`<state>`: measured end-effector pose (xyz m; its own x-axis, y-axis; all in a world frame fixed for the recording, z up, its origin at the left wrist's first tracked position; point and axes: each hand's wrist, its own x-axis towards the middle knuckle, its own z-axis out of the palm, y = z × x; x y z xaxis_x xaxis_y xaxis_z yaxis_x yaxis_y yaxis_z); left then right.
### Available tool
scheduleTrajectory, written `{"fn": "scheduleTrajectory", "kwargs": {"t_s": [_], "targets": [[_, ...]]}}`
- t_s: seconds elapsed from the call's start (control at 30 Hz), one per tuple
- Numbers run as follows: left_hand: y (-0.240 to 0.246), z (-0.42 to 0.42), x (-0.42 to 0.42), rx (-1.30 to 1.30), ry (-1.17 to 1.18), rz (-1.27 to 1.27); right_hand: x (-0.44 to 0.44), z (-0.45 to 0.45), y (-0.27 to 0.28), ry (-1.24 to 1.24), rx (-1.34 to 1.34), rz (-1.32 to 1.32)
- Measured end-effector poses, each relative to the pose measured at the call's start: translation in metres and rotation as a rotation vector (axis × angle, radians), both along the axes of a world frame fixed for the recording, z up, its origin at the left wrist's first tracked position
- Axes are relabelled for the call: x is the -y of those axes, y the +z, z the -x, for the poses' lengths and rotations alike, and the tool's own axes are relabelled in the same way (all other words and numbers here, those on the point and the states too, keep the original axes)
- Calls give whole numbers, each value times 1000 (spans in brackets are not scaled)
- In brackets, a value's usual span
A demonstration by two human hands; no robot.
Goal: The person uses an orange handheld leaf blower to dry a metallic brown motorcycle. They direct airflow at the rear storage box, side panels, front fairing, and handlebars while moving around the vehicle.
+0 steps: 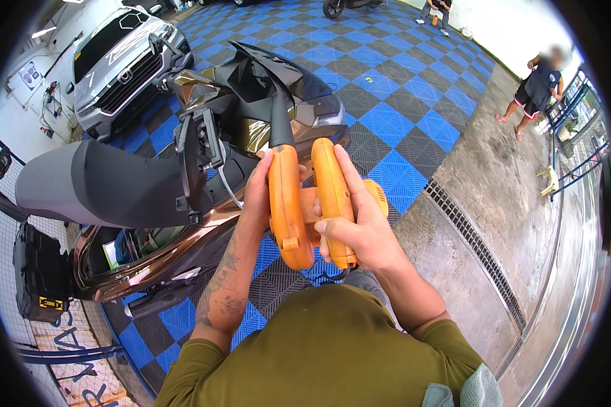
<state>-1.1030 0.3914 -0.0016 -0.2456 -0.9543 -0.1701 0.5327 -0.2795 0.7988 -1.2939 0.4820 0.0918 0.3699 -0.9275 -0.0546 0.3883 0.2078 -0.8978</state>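
An orange electric blower with a black nozzle is between my two hands, above the floor beside a scooter. My right hand is wrapped around its handle, the thumb across the near side. On the other side, my left hand holds the blower's round housing; most of its fingers are hidden behind it. The nozzle points away from me, toward the front of the brown scooter. The scooter's seat is raised, and the storage space under it shows several items.
A silver Honda car is parked at the far left. A black top box sits at the scooter's rear. Blue and black floor tiles meet concrete along a drain grate. One person stands at right; another is farther back.
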Motion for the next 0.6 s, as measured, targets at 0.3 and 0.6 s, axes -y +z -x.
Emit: {"fn": "scheduleTrajectory", "kwargs": {"t_s": [0.3, 0.6], "targets": [[-4, 4, 3, 11, 16, -18, 1, 0, -4, -19, 31, -14], [1, 7, 0, -19, -20, -21, -3, 3, -4, -13, 11, 1]]}}
